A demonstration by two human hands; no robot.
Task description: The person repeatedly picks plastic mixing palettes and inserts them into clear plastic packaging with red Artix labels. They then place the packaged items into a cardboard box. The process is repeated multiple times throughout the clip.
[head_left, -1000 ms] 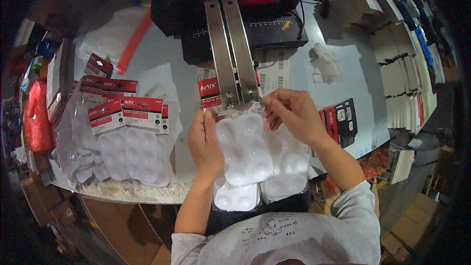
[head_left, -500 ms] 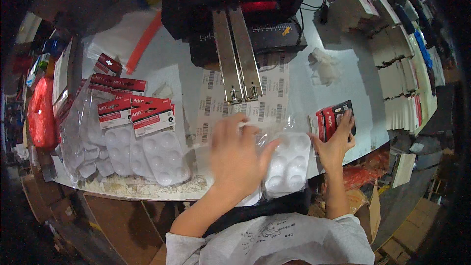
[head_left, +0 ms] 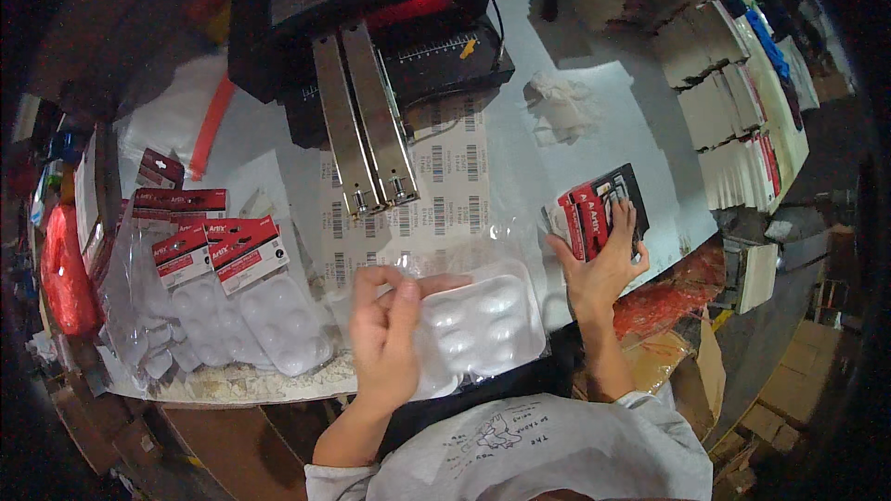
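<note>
My left hand [head_left: 385, 334] has its fingers closed on a clear plastic bag holding a white paint palette [head_left: 492, 323] with round wells, at the table's near edge. Another white palette partly shows beneath it. To the right, my right hand [head_left: 601, 269] grips a small stack of red, white and black header cards [head_left: 583, 223], thumb on the left side and fingers over the right part. At the left lie several bagged palettes [head_left: 283, 325], topped with red and white header cards [head_left: 249, 255].
A black sealing machine [head_left: 269, 56] with two metal bars [head_left: 362, 121] stands at the back. Sheets of barcode labels [head_left: 455, 190] lie before it. Stacks of card [head_left: 719, 111] line the right side; a crumpled white cloth [head_left: 561, 107] lies nearby. A red plastic bundle [head_left: 70, 269] is far left.
My left hand has closed on the bagged palette, which now lies tilted toward it. My right hand stays at the header cards. The whole view has shifted and turned a little.
</note>
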